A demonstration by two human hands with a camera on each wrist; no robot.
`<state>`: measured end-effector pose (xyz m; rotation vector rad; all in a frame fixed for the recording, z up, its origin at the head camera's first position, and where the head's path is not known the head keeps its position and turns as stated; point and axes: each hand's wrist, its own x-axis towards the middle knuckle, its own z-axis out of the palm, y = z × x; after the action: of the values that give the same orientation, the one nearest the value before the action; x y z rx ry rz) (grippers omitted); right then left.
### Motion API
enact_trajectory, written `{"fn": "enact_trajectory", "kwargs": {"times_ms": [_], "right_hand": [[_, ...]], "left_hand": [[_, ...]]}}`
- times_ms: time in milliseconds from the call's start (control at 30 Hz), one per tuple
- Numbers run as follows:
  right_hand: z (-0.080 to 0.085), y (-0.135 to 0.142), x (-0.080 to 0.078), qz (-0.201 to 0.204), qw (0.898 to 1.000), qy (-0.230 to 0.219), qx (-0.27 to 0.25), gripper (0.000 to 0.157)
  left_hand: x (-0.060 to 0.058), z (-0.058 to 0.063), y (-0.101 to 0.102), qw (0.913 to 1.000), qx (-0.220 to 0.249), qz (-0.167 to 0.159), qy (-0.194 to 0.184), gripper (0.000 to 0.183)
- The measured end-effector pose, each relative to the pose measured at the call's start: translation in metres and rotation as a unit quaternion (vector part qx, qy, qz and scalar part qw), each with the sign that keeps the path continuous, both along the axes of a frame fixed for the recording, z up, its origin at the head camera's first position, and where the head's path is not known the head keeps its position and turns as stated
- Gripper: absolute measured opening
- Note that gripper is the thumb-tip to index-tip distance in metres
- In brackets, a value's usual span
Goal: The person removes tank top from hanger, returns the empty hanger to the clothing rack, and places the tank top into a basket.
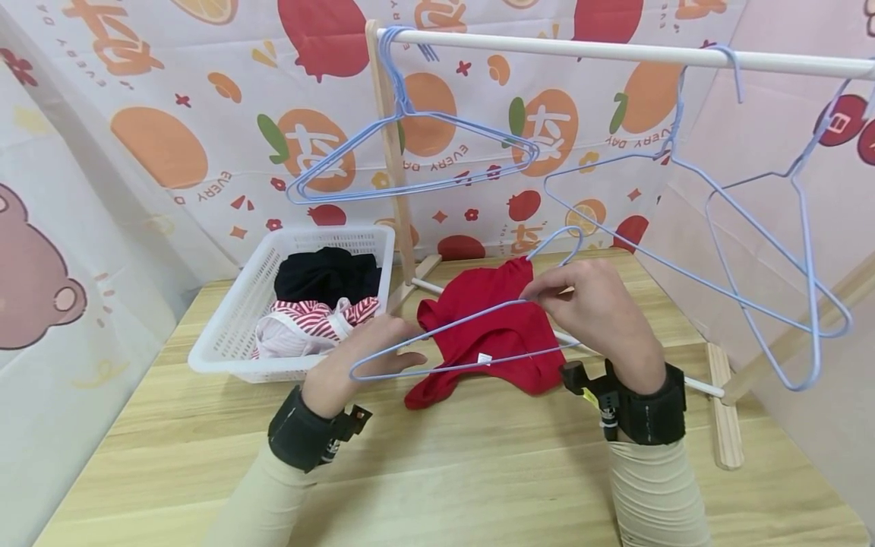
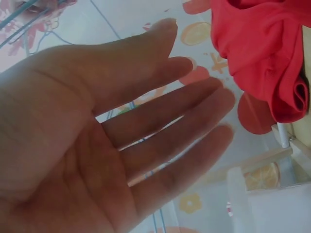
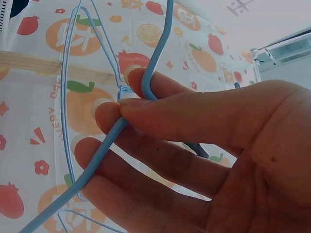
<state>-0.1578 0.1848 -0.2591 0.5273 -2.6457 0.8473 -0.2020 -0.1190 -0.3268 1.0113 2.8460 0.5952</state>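
My right hand (image 1: 595, 304) pinches a light blue wire hanger (image 3: 99, 155) between thumb and fingers, near the base of its hook. From there the hanger slants down to the left, its far corner beside my left hand (image 1: 362, 353). That hand is palm up in the left wrist view, fingers extended and slightly spread, with nothing in its grasp. Behind the hanger, a crumpled red garment (image 1: 509, 334) with a small white label lies on the wooden table (image 1: 478, 471).
A white plastic basket (image 1: 229, 323) at the left holds black cloth (image 1: 328, 273) and red-striped clothing (image 1: 307, 327). Several blue hangers (image 1: 403, 110) hang from the white rail (image 1: 547, 47). The rack's wooden foot (image 1: 723, 425) stands at the right.
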Motion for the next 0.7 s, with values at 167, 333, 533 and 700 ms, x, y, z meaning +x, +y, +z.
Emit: {"fn": "enact_trajectory", "kwargs": {"times_ms": [167,333,533,700], "right_hand": [[0.0,0.0,-0.001,0.003,1.0,0.001,-0.001,0.018],[-0.001,0.001,-0.001,0.003,1.0,0.002,0.002,0.018],[0.0,0.002,-0.001,0.0,1.0,0.001,0.002,0.017],[0.001,0.002,0.0,-0.002,1.0,-0.006,0.001,0.017]], "left_hand": [[0.005,0.009,-0.005,0.9997,-0.01,0.004,0.022,0.036],[0.015,0.011,-0.022,0.9986,0.002,0.025,0.047,0.051],[0.022,0.015,-0.048,0.9939,-0.022,0.086,0.066,0.07],[0.025,0.02,-0.081,0.9913,-0.014,0.125,0.038,0.085]]}}
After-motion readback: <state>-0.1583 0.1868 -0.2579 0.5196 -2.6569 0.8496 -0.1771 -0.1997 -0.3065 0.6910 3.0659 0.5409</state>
